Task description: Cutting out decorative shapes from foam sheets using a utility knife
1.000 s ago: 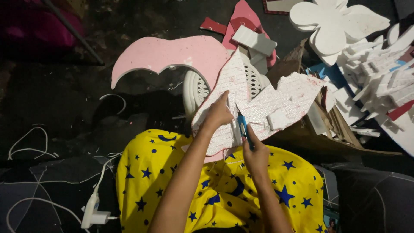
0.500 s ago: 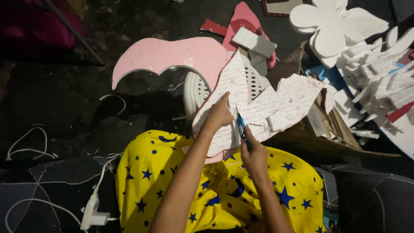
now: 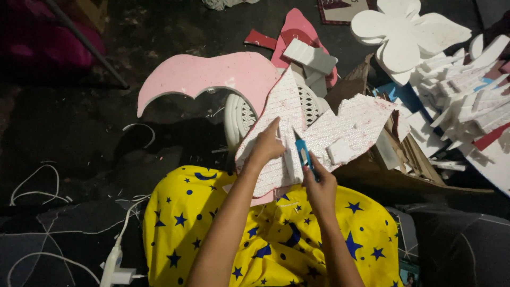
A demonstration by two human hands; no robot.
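A jagged foam sheet (image 3: 340, 127) with a white sequin-textured face and pink edges rests on my lap, above yellow fabric with blue stars (image 3: 276, 239). My left hand (image 3: 265, 146) presses on the sheet's left half, index finger pointing up along it. My right hand (image 3: 320, 186) grips a blue utility knife (image 3: 303, 154) whose blade meets the sheet near its middle. A small white foam scrap (image 3: 340, 151) lies on the sheet just right of the knife.
A large curved pink foam piece (image 3: 212, 77) lies on the dark floor ahead, over a white plastic basket (image 3: 239, 114). White foam flower (image 3: 409, 32) and a pile of foam offcuts (image 3: 462, 90) sit right, by a cardboard box (image 3: 404, 159). White cable and plug (image 3: 119, 266) lie left.
The hands and knife stay in nearly the same place on the sheet; the right hand has shifted slightly along the cut. Nothing else moved.
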